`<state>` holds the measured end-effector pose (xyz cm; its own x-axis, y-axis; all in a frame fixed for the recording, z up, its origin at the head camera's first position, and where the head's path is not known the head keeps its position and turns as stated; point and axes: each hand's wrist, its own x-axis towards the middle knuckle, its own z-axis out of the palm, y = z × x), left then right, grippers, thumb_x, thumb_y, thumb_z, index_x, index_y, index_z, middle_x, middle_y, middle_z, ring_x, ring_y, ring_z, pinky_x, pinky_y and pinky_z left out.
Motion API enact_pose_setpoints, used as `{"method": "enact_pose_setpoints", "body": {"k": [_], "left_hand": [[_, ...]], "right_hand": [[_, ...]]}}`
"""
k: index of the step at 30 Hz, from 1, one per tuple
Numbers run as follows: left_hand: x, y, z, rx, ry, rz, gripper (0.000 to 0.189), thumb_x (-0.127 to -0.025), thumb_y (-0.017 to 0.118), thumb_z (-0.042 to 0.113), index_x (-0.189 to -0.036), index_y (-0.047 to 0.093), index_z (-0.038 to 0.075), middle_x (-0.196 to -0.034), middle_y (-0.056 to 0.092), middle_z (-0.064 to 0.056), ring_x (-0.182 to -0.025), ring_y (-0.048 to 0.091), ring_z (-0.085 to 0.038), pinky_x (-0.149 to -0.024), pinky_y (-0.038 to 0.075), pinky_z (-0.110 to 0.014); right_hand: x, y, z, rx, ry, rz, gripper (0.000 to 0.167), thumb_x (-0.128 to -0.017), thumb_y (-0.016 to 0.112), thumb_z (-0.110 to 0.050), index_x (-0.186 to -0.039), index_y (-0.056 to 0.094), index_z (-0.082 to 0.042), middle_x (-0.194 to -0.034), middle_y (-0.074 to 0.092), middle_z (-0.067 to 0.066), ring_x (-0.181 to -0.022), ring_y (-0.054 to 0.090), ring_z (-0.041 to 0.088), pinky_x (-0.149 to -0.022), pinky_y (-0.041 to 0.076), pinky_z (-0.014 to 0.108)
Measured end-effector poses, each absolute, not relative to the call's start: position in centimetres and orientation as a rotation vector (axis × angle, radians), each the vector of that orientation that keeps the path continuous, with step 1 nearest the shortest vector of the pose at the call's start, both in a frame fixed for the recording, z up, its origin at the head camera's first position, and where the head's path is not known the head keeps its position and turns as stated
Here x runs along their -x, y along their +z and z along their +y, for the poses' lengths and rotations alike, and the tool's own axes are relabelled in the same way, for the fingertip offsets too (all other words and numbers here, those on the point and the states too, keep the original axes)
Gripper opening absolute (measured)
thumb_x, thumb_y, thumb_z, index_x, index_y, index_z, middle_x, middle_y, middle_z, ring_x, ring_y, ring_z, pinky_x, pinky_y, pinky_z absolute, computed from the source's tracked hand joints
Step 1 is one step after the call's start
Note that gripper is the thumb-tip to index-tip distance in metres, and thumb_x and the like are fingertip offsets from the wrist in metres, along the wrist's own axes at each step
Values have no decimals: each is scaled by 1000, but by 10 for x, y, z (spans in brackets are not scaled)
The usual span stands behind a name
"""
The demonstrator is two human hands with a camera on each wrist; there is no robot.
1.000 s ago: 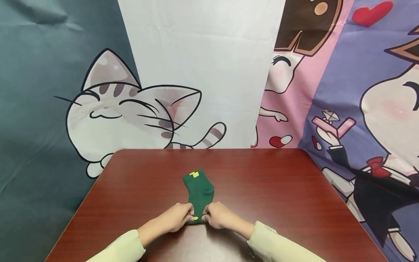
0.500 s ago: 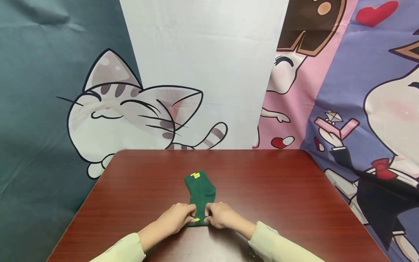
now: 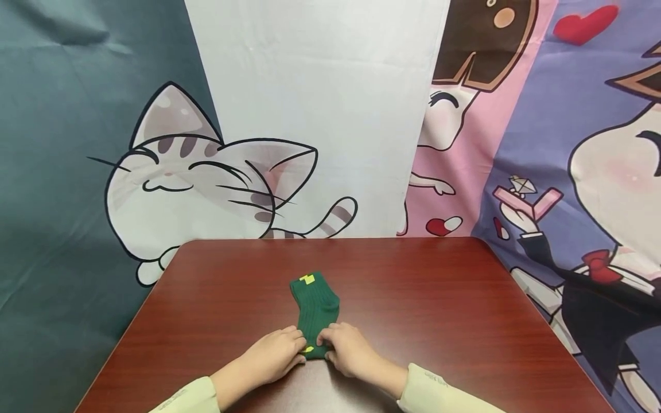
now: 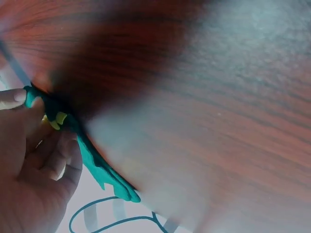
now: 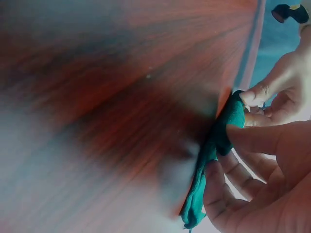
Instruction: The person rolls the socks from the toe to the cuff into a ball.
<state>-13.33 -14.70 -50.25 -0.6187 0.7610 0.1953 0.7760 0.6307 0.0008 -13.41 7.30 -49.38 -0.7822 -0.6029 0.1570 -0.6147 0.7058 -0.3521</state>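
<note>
A dark green ribbed sock (image 3: 316, 307) with yellow patches lies flat on the table, its bend to the right. My left hand (image 3: 275, 354) holds the left edge of its near end with curled fingers, beside a yellow mark. Across from it, my right hand (image 3: 351, 350) grips the right edge of that end. In the left wrist view the sock (image 4: 99, 162) shows as a thin layered strip by the fingers. In the right wrist view the near part of the sock (image 5: 223, 128) is raised and bunched between thumb and fingers. Fingers partly cover the sock's near end.
The reddish-brown wooden table (image 3: 423, 298) reaches away to a straight far edge with rounded corners. Behind it hangs a cloth backdrop (image 3: 330, 115) printed with a cartoon cat and cartoon figures.
Both hands stay at the sock's near end. The right hand's fingers have spread and shifted a little over the sock; the left hand has moved slightly toward the body.
</note>
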Motion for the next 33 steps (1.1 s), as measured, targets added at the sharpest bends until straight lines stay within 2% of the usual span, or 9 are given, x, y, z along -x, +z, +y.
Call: {"method": "enact_pose_setpoints", "body": {"k": [4, 9, 21, 27, 33], "left_hand": [[133, -502, -146, 1296, -82, -2666, 24, -88, 78, 33, -82, 60, 18, -84, 57, 8, -80, 54, -9, -69, 49, -27], [134, -498, -141, 1303, -66, -2670, 23, -87, 78, 30, -84, 61, 16, -82, 56, 7, -79, 52, -9, -66, 47, -27], [141, -495, -139, 1274, -186, -2798, 6, -94, 69, 16, -93, 65, 13, -84, 59, 4, -80, 57, -12, -72, 51, -27], [148, -499, -143, 1252, -383, -2855, 2, -98, 66, 14, -99, 66, 13, -89, 61, 4, -84, 62, -11, -73, 54, -27], [150, -500, -146, 1167, -565, -2898, 5, -99, 63, 14, -100, 68, 10, -91, 64, 3, -88, 64, -12, -75, 55, -29]], "right_hand": [[132, -494, 74, -1044, 526, -2862, 24, -75, 89, -20, -94, 74, -19, -89, 67, -10, -84, 61, 8, -74, 52, 27], [134, -497, 71, -1027, 415, -2884, 27, -73, 91, -29, -92, 75, -20, -87, 65, -10, -83, 62, 8, -71, 53, 25], [146, -492, 64, -1016, 362, -2973, 26, -72, 92, -29, -86, 72, -20, -83, 63, -9, -77, 61, 7, -67, 52, 24], [148, -489, 66, -993, 466, -2993, 13, -82, 84, -24, -88, 74, -18, -86, 65, -8, -82, 65, 10, -72, 54, 27], [149, -493, 68, -933, 545, -3012, 9, -89, 78, -24, -92, 76, -15, -88, 67, -6, -85, 66, 12, -75, 55, 29]]}}
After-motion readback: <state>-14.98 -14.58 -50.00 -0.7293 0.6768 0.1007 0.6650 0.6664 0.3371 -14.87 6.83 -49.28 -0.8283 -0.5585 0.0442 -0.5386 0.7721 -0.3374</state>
